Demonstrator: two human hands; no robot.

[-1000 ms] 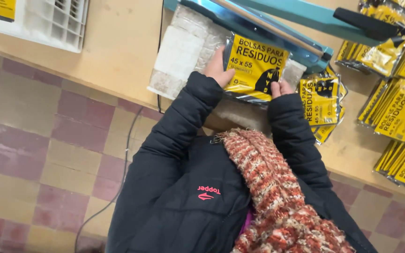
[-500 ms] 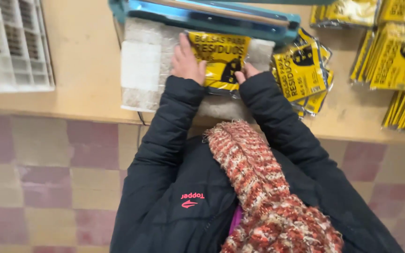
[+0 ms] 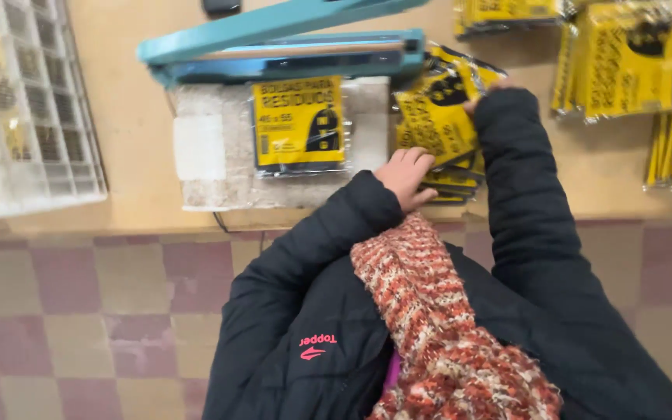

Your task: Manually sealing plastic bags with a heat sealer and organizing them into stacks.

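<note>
The left hand (image 3: 406, 175), coming out of a black padded jacket sleeve, rests with its fingers (image 3: 418, 161) curled together on the near edge of a loose stack of yellow-and-black plastic packets (image 3: 437, 124) that lies on the pale wooden table (image 3: 118, 117), just right of the sealer; the right hand (image 3: 482, 92) is almost wholly hidden behind its own black sleeve at the far upper side of that same stack, only a sliver of it showing against the packets, so whether its fingers are spread or pinching cannot be told; a single flat yellow packet in clear wrap (image 3: 299, 124) lies apart from both hands on a whitish, worn rectangular pad (image 3: 211, 155), its top edge just under the raised arm of a teal bar-type heat sealer (image 3: 274, 43); more bundles of yellow packets (image 3: 624, 54) stand well to the right on the table; a white plastic lattice crate (image 3: 33, 101) sits at the left edge; a knitted scarf in red, orange and cream (image 3: 445, 327) hangs down the jacket front, above a floor of faded red and tan checkered tiles (image 3: 79, 311).
</note>
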